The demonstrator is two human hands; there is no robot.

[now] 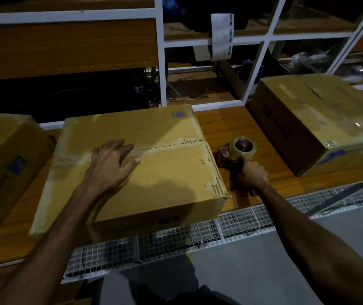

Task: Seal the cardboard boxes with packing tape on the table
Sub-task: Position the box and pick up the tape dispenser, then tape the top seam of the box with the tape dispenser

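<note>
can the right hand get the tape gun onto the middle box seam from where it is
Probably yes. The right hand grips the tape dispenser just beside the middle box, nothing between them. The left hand rests on the seam's left part, leaving the near end free.

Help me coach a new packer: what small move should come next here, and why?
Probably lift the tape dispenser onto the middle box at the right end of its centre seam. The right hand grips the dispenser on the table beside the box, while the left hand lies flat on the flaps, steadying them.
</note>
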